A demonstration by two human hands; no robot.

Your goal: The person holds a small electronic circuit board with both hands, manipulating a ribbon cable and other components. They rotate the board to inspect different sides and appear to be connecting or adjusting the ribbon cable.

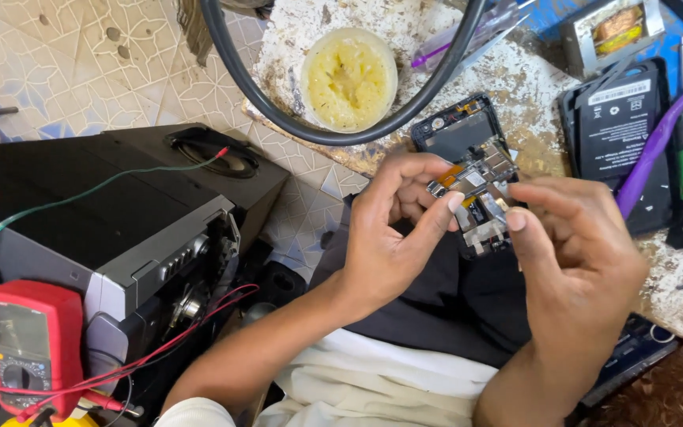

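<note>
Both pinching one opened phone point(468, 170), bare circuit board and metal shields showing: left hand point(393, 237) fingertips clamped at its 9 o'clock edge, right hand point(579, 261) at 4 o'clock. At 11 o'clock, one round tub of yellow paste point(349, 79), ringed by one thick black cable point(294, 119). At 8 o'clock, one red multimeter point(29, 348).

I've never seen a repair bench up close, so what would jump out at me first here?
In the middle, the left hand and right hand hold an opened phone with bare metal innards. Above it sits a round tub of yellow paste, ringed by a thick black cable. At lower left, a red multimeter with red leads rests by a black speaker box.
</note>
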